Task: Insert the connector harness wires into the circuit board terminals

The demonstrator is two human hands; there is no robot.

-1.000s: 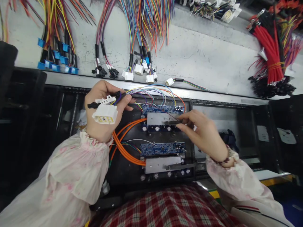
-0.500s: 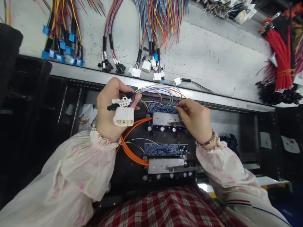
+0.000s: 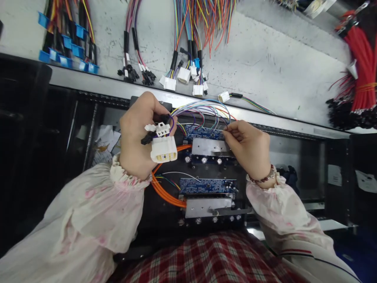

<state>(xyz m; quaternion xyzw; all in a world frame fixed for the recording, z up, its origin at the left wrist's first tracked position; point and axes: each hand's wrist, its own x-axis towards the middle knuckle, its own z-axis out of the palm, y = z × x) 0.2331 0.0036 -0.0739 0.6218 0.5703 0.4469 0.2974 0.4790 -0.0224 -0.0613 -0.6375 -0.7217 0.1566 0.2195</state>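
My left hand (image 3: pixel 137 131) is closed around a wire harness, whose large white connector (image 3: pixel 164 150), smaller white connector (image 3: pixel 160 129) and black plugs hang at the palm side. From its fingers several thin coloured wires (image 3: pixel 203 105) arch to the right over the upper blue circuit board (image 3: pixel 213 133). At the right end of that board, my right hand (image 3: pixel 249 143) pinches the wires between thumb and forefinger. The exact wire ends are hidden by the fingertips. A metal plate (image 3: pixel 209 147) covers part of the board. Below lies a second circuit board (image 3: pixel 206 185) with its own metal plate (image 3: pixel 203 207).
Thick orange cables (image 3: pixel 166 195) run to both boards from the left. On the grey shelf (image 3: pixel 265 59) beyond lie bundled harnesses, some with blue connectors (image 3: pixel 65 61), a lone white connector (image 3: pixel 224 96) and red cables (image 3: pixel 363 67). A metal rail (image 3: pixel 100 89) edges the shelf.
Shelf and boards have shifted slightly in view. The connectors at my left hand have swung right and turned a little. My right hand still pinches at the board's right end.
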